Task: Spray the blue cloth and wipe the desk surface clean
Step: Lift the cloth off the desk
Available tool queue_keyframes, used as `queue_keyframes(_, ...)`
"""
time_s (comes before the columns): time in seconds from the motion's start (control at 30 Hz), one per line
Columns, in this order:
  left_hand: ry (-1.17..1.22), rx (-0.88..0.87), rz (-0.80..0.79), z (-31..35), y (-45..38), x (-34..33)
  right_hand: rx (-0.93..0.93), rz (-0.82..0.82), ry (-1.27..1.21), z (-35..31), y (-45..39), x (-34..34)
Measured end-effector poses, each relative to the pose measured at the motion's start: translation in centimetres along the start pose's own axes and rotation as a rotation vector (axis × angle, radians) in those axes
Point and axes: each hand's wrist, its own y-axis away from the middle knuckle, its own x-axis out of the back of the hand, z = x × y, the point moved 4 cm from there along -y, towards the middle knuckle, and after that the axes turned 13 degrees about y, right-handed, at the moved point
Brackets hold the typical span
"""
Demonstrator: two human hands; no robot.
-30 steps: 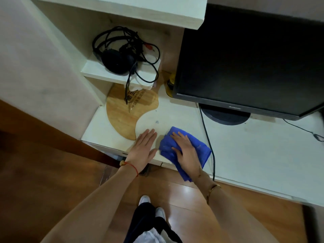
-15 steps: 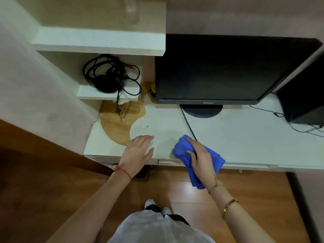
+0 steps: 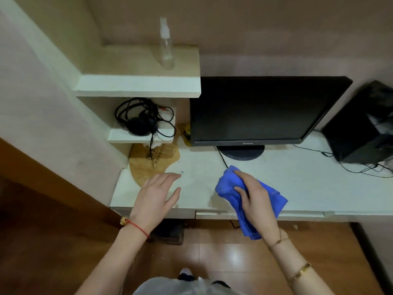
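Observation:
The blue cloth (image 3: 228,184) lies bunched near the front edge of the white desk (image 3: 297,182), one end hanging over the edge. My right hand (image 3: 254,198) grips the cloth from above. My left hand (image 3: 156,194) rests flat on the desk to the left of the cloth, fingers spread, holding nothing. A clear spray bottle (image 3: 166,44) stands upright on the upper shelf (image 3: 138,86), far from both hands.
A black monitor (image 3: 261,107) stands behind the cloth, its cable running forward past it. Black headphones (image 3: 141,123) lie on a small shelf at left, above a wooden board (image 3: 148,165). A black speaker (image 3: 361,124) with wires sits at the right. Wood floor lies below.
My right hand has slid the blue cloth to the right along the desk's front. The left hand stayed flat in place. The view rose, bringing the spray bottle into sight.

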Motion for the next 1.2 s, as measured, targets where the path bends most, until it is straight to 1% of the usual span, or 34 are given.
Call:
queue_keyframes(0.13,-0.017,0.024,0.063,0.7,-1.5,5.5,0.141,0.033,-0.023,-5.2,-3.0,3.5)
queue_keyframes(0.3,-0.113,-0.008,0.15,2.1,-4.0,12.6,0.375,0.154,-0.118,-12.9,-6.4,8.2)
queue_keyframes(0.37,-0.119,-0.001,0.187,2.3,-5.0,14.8,0.464,0.181,-0.119,-16.0,-8.1,9.6)
queue_keyframes(0.5,-0.115,-0.008,0.261,1.7,-6.7,18.5,0.611,0.21,-0.095,-22.2,-12.0,10.8)
queue_keyframes(0.63,-0.116,-0.021,0.318,0.5,-7.6,20.8,0.703,0.232,-0.038,-27.8,-16.1,10.0)
queue_keyframes(0.77,-0.103,-0.056,0.366,-1.1,-7.7,22.2,0.712,0.172,-0.007,-31.8,-20.4,7.1)
queue_keyframes(0.9,-0.084,-0.056,0.364,-2.5,-8.1,22.7,0.645,0.124,0.062,-34.3,-24.2,3.9)
queue_keyframes(1.0,-0.053,-0.064,0.337,-3.7,-8.7,23.0,0.593,0.064,0.1,-35.0,-26.1,1.8)
queue_keyframes(1.1,-0.072,-0.054,0.302,-4.2,-9.2,23.4,0.567,0.039,0.133,-34.8,-26.9,0.9)
queue_keyframes(1.2,-0.123,-0.047,0.294,-4.2,-9.5,24.0,0.571,0.082,0.137,-34.4,-26.2,1.6)
